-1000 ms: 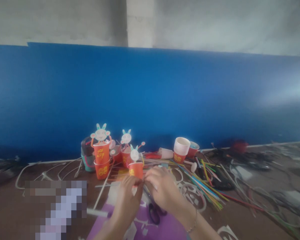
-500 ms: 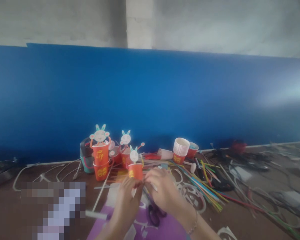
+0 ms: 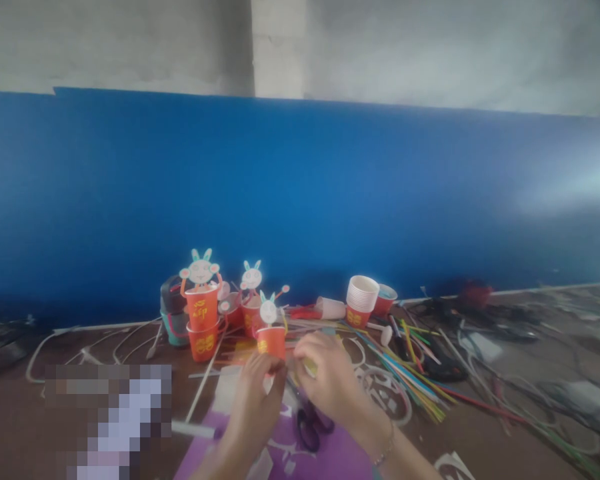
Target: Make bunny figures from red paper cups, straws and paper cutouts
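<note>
My left hand (image 3: pixel 263 390) is closed in a pinch just in front of a red paper cup (image 3: pixel 274 343). What its fingertips hold, if anything, is too small to make out. My right hand (image 3: pixel 327 373) is curled with its fingers together, a little to the right of the left fingertips. Something yellowish shows at its fingers, blurred. The cup carries a white paper rabbit head (image 3: pixel 269 311) and a thin arm with a round paw. Under my hands lies a purple sheet (image 3: pixel 340 457) with dark-handled scissors (image 3: pixel 307 430) and white paper scraps on it.
Two stacked red cups with a rabbit (image 3: pixel 200 272) stand at left, another rabbit cup (image 3: pixel 250 317) behind. A stack of paper cups (image 3: pixel 363 297) is at the back. Colourful pipe cleaners (image 3: pixel 415 383) and cut paper (image 3: pixel 387 393) lie right. A blue partition (image 3: pixel 300 187) rises behind.
My right hand has drawn slightly to the right and up, opening a small gap between the two hands' fingertips. My left hand stays nearly in place.
</note>
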`<action>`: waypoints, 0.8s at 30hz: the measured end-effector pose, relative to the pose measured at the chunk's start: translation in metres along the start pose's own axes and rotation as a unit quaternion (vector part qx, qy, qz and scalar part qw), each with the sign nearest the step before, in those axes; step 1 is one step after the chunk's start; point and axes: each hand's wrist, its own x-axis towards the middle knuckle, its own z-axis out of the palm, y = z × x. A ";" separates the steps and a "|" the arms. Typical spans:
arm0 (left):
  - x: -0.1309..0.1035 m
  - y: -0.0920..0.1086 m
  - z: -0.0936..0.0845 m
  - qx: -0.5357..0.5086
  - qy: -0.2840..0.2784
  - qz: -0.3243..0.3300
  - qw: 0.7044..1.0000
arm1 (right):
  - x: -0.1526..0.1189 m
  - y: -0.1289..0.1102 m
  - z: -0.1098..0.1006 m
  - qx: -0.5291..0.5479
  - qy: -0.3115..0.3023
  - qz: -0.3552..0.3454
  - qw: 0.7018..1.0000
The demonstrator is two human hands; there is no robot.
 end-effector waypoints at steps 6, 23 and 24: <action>0.008 0.003 -0.005 -0.136 0.003 -0.143 0.980 | 0.000 0.005 -0.004 -0.023 -0.008 0.035 0.999; 0.009 0.003 -0.009 -0.353 -0.036 -0.315 0.881 | 0.000 -0.005 0.008 0.186 -0.017 0.157 0.970; 0.009 0.003 -0.010 -0.330 -0.028 -0.300 0.895 | 0.001 -0.004 0.007 0.215 -0.033 0.210 0.953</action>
